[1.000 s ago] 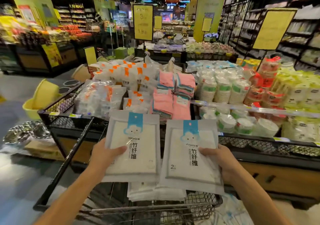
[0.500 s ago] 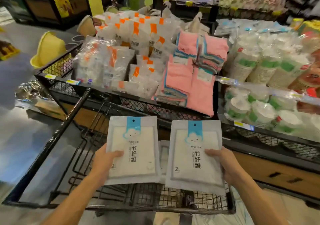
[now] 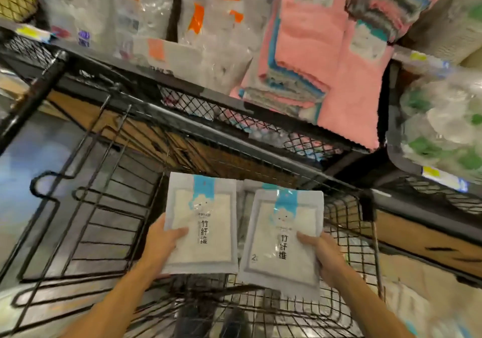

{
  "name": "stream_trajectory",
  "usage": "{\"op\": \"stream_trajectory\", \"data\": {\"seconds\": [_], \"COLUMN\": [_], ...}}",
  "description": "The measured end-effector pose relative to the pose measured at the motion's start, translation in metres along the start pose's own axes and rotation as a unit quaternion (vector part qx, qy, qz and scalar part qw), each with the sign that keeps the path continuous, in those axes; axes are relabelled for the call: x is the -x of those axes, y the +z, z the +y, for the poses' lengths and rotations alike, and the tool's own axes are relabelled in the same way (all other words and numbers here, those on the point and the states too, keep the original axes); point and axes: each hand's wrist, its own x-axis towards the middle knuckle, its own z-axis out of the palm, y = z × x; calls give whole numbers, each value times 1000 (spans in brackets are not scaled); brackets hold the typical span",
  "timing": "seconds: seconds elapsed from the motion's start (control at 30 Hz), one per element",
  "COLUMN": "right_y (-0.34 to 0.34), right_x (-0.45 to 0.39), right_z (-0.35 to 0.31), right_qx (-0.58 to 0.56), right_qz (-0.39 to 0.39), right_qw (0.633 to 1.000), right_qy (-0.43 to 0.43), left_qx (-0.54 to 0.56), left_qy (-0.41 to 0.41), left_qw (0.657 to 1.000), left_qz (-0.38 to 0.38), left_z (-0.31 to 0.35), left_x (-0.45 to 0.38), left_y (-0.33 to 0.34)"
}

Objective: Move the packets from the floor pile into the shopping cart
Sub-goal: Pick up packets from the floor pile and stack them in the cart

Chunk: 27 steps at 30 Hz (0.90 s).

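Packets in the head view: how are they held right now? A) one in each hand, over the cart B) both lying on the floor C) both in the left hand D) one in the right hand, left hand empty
A: the left hand grips the left packet and the right hand grips the right packet, both above the wire cart.

Both packets (image 3: 202, 223) (image 3: 283, 236) are white with a blue top tab and black characters. The shopping cart (image 3: 86, 207) is black wire. At one o'clock, pink towels (image 3: 307, 37) show blue-edged layers.
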Motion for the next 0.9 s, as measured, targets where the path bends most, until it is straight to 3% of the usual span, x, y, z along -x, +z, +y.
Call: {"op": "stream_trajectory", "data": {"seconds": [0.23,0.43,0.63,0.73,0.83,0.9], "right_y": [26,41,53,56,61,65], "right_x": [-85,-120,-132,-132,-130,-121], "right_z": [26,34,53,62,59,46], "right_qx": [40,126,347,368,458,536], "right_qz": [42,109,213,249,256,243], "right_qw": [997,986,913,893,843,797], "right_qy": [51,29,-17,-68,-118,-139], "left_qx": [-41,-186,-320,-419,-566,-610], "left_qy": [-19,7,45,123,218,258], "left_qw": [999,983,946,898,791,746], "left_qz": [-23,-4,33,51,77,74], "left_z": [-37,-51,-61,-62,-55,-47], "left_x": [-81,-108,-113,-111,-109,-104], "left_y": [27,36,56,65,69,69]}}
